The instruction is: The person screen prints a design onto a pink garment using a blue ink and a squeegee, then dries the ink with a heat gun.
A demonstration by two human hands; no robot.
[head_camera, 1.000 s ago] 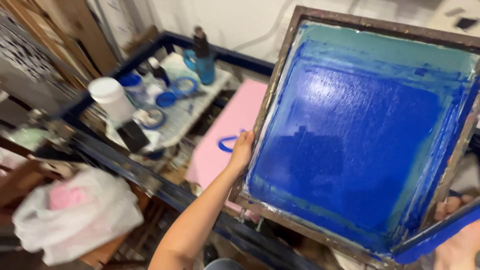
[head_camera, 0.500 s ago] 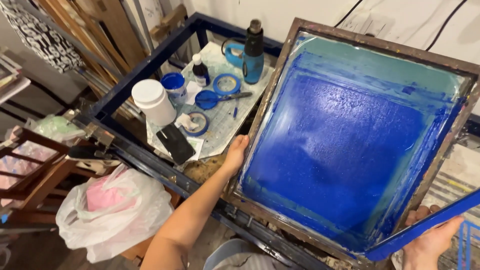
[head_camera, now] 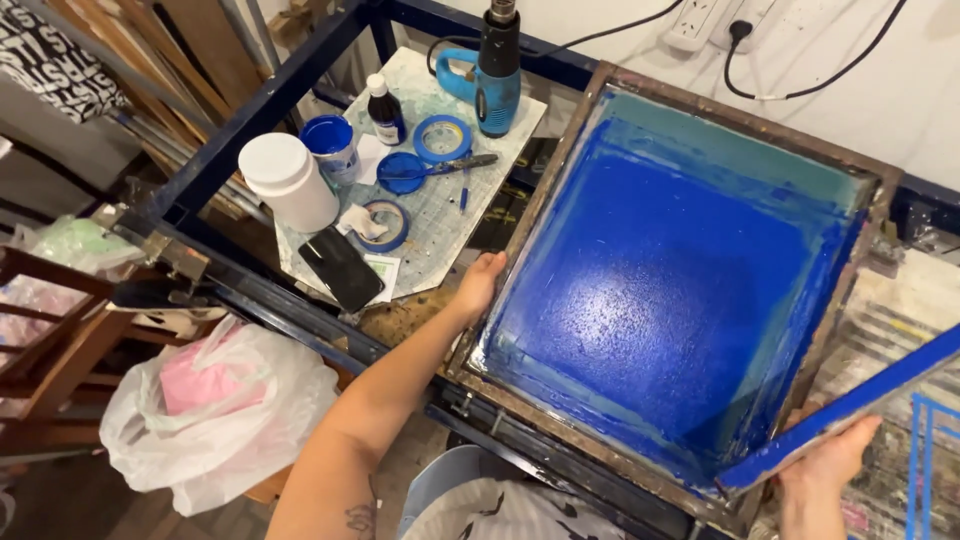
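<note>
Gripping the rusty wooden frame (head_camera: 560, 180) at its nine o'clock edge, the left hand (head_camera: 480, 285) curls around the rim, arm stretched. Glossy wet blue ink coats the flat mesh (head_camera: 670, 290). At five o'clock, the right hand (head_camera: 825, 460) clasps a long, ink-smeared squeegee (head_camera: 850, 405).

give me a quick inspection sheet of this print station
surface: dark blue metal frame bench, stained cutting mat.
job's things: wooden-framed screen flooded with blue ink; blue squeegee.
clutter: white jar, ink pot, tape rolls, dark bottle, phone, heat gun.
grippers: left hand on screen's edge; right hand holds squeegee.
cables: black leads to wall sockets.
surroundings: plastic bag, wooden chair.
</note>
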